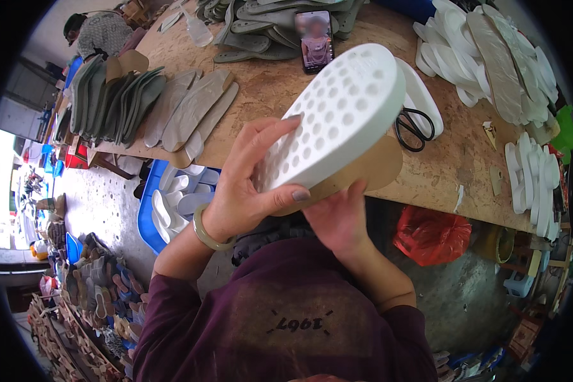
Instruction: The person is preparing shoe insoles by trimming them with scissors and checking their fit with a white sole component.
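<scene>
A white foam shoe sole [337, 114] with rows of round dimples is held up in front of me, tilted, its dimpled side toward me. A tan insole board [372, 170] lies against its back and sticks out along the lower right edge. My left hand [251, 184] grips the sole's near end, fingers on the dimpled face and thumb along the lower edge; a pale green bangle is on that wrist. My right hand [340, 219] supports the pair from underneath, fingertips on the tan board.
The chipboard workbench [274, 83] carries black scissors [415, 126], a phone [314, 39], grey-green soles [114, 95], tan insoles [194, 111] and white soles [484, 51]. A blue crate [148, 223] of white soles and a red bag [431, 234] sit below. Another person [99, 32] works far left.
</scene>
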Motion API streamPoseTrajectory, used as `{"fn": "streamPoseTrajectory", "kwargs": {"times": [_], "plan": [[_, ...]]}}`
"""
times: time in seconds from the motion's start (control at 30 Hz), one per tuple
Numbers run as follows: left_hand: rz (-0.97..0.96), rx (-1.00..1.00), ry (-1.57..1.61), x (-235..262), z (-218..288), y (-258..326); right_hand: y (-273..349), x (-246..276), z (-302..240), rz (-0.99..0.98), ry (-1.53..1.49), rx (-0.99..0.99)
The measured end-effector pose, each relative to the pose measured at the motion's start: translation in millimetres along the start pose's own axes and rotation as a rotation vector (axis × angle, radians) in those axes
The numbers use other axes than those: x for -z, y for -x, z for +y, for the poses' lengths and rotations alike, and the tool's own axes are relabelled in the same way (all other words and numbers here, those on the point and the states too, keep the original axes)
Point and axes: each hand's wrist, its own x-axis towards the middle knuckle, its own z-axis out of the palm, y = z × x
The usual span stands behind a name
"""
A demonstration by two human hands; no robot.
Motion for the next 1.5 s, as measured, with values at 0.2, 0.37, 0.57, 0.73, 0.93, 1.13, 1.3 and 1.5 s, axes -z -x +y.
{"fn": "streamPoseTrajectory", "kwargs": {"times": [0.2,0.37,0.57,0.73,0.93,1.13,1.3,1.5], "plan": [[0.03,-0.195,-0.424,-29,12,9,-7,49,-28,0.018,-0.502,0.193],[0.042,-0.32,-0.594,-49,-3,30,21,40,-42,0.233,0.116,0.33],[0.128,-0.297,-0.626,-60,-18,42,22,79,-46,0.064,-0.161,0.294],[0.159,-0.225,-0.613,-62,-26,46,19,52,-38,0.125,-0.165,0.302],[0.155,-0.184,-0.614,-61,-32,50,11,42,-35,0.053,-0.188,0.301],[0.153,-0.134,-0.595,-62,-33,53,9,43,-31,0.047,-0.225,0.291],[0.133,-0.122,-0.582,-61,-34,54,11,42,-29,0.067,-0.103,0.298],[0.135,-0.132,-0.594,-61,-37,54,14,33,-35,0.168,0.259,0.271]]}}
